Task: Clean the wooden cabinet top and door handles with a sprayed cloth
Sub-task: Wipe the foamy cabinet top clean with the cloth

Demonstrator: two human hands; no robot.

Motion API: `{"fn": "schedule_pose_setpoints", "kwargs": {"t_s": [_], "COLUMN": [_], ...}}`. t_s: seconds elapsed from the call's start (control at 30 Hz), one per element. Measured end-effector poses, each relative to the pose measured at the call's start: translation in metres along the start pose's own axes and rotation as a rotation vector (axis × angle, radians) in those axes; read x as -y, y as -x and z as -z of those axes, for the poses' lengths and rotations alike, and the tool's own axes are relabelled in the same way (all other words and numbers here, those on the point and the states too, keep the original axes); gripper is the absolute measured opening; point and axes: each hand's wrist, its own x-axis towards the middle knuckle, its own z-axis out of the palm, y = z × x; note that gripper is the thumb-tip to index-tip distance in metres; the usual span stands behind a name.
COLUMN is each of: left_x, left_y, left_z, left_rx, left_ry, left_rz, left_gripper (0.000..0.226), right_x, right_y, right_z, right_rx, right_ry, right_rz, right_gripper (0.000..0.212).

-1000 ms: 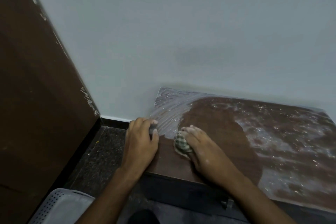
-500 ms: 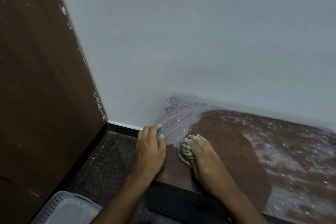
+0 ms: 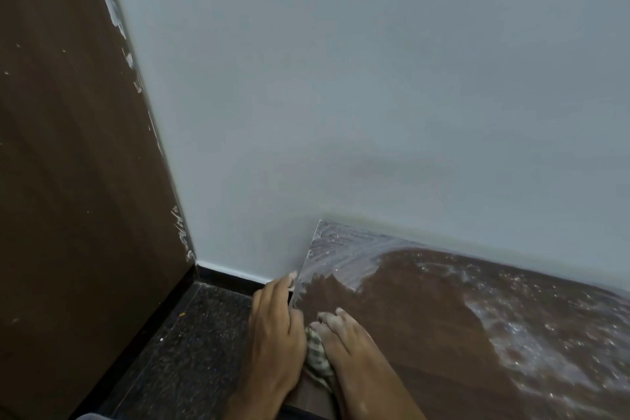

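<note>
The wooden cabinet top fills the lower right, set against the wall. A dark wiped patch runs through its middle, with whitish streaks at the back left corner and white spray foam speckled across the right. My right hand presses a checked cloth flat on the top near its left edge. My left hand grips that left edge, fingers over the side and thumb by the cloth. The cabinet doors and handles are out of view.
A pale grey wall rises directly behind the cabinet. A tall dark brown panel with chipped white edges stands on the left. Dark speckled floor lies between the panel and the cabinet.
The view has tilted upward, so the hands and cabinet sit lower in frame. My right hand with the cloth has slid toward the left edge, close against my left hand. The grey basket has dropped out of sight.
</note>
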Motion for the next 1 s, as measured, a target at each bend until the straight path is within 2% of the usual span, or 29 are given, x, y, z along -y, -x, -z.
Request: {"fn": "schedule_pose_setpoints", "kwargs": {"t_s": [0.13, 0.27, 0.33, 0.4, 0.47, 0.57, 0.63, 0.73, 0.8, 0.87, 0.93, 1.0], "left_x": [-0.003, 0.003, 0.006, 0.007, 0.007, 0.006, 0.004, 0.001, 0.003, 0.004, 0.001, -0.008], "left_y": [-0.003, -0.014, -0.016, -0.017, -0.018, -0.015, -0.013, -0.014, -0.013, -0.012, -0.011, -0.011], "left_z": [-0.002, -0.001, 0.002, 0.005, 0.003, -0.001, -0.001, 0.004, 0.006, 0.005, 0.002, -0.002], "left_rx": [0.059, 0.015, -0.039, -0.074, -0.066, -0.028, -0.037, -0.063, -0.024, 0.023, 0.026, 0.052], "left_ry": [0.060, 0.328, 0.429, 0.434, 0.400, 0.373, 0.344, 0.294, 0.200, 0.056, -0.084, -0.113], "left_rz": [0.136, 0.484, 0.598, 0.634, 0.619, 0.574, 0.544, 0.522, 0.482, 0.402, 0.212, 0.064], "left_gripper": [0.067, 0.040, 0.036, 0.036, 0.040, 0.045, 0.059, 0.059, 0.063, 0.052, 0.044, 0.040], "right_x": [-0.006, -0.003, 0.005, 0.008, -0.007, -0.019, 0.001, 0.022, 0.011, -0.004, -0.009, -0.002], "right_y": [-0.036, -0.088, -0.082, -0.069, -0.074, -0.095, -0.100, -0.094, -0.094, -0.089, -0.079, -0.064], "right_z": [-0.015, -0.025, -0.022, -0.014, -0.013, -0.019, -0.021, -0.020, -0.015, -0.015, -0.015, -0.011], "right_rx": [0.026, 0.084, 0.125, 0.176, 0.173, 0.120, 0.114, 0.147, 0.132, 0.109, 0.075, 0.016], "right_ry": [-0.058, -0.172, -0.201, -0.225, -0.197, -0.149, -0.185, -0.247, -0.258, -0.237, -0.189, -0.181], "right_rz": [-0.021, -0.131, -0.075, 0.042, 0.041, -0.138, -0.103, 0.038, -0.022, -0.126, -0.211, -0.164], "right_gripper": [0.040, 0.031, 0.030, 0.033, 0.035, 0.037, 0.033, 0.037, 0.046, 0.053, 0.053, 0.044]}}
